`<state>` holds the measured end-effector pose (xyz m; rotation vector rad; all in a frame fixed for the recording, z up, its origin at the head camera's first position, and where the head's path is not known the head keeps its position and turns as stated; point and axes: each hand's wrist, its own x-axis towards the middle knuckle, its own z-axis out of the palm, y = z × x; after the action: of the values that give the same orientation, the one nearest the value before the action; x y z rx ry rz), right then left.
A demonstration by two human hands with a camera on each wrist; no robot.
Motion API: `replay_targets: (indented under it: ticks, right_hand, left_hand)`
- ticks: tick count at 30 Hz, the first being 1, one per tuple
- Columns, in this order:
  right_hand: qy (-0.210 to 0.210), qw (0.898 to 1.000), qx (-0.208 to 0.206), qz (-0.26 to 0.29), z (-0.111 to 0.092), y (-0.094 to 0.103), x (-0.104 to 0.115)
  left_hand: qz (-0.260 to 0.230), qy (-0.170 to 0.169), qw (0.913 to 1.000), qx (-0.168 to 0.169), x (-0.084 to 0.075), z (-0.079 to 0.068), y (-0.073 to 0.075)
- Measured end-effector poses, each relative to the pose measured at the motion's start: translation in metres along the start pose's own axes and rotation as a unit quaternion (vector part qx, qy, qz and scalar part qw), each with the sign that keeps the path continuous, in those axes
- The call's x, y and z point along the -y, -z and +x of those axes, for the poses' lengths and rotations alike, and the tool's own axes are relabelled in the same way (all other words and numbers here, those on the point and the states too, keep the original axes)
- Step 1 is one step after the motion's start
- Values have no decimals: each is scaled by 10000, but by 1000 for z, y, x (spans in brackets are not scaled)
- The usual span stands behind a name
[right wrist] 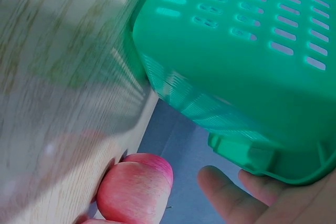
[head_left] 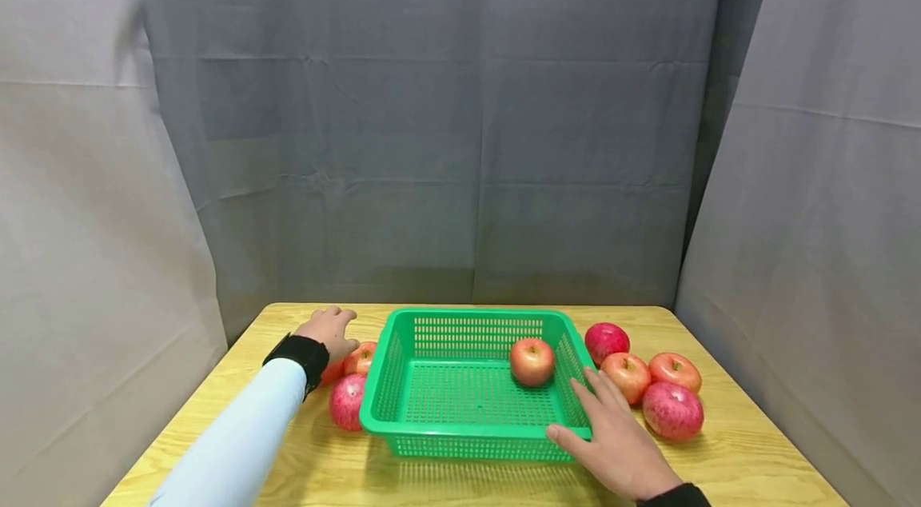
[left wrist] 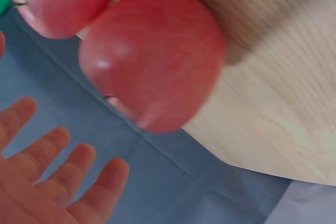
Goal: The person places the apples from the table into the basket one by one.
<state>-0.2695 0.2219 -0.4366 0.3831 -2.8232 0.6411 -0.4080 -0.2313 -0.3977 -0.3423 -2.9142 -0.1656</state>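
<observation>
A green plastic basket (head_left: pixel 475 429) holds one red apple (head_left: pixel 532 362) toward its right side. My left hand (head_left: pixel 329 333) hovers over the apples left of the basket, fingers spread and holding nothing. In the left wrist view, its extended fingers (left wrist: pixel 107 187) are near a large red apple (left wrist: pixel 157 61), with a second apple (left wrist: pixel 65 3) beside it. At the basket's front right corner, my right hand (head_left: pixel 622 443) rests on the rim, thumb over the front edge and fingers fairly straight along the right side. Part of those fingers hides behind the rim in the right wrist view.
Right of the basket sits a group of apples: a dark pink one (head_left: pixel 607 342) at the back, two lighter ones, and a speckled one (head_left: pixel 673 411) in front. Another speckled pink apple (head_left: pixel 348 401) lies against the basket's left side. Grey curtains (head_left: pixel 432 131) surround the wooden table (head_left: pixel 748 467).
</observation>
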Motion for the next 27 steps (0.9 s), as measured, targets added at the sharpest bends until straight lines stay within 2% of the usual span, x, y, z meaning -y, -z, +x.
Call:
replay_targets:
  ticks: [6,15,27]
  right_hand:
    - [-16,10000,28,7,0,0,0]
    - [-42,10000,22,-6,-1,0,1]
    - [-43,9999,87,41,-1,1,1]
  left_hand:
    - [-116,268,9996,56,11,-7,-4]
    - [-49,299,9995,-25,27,-6,-28]
    - [-141,338,9991,208,35,-5,-41]
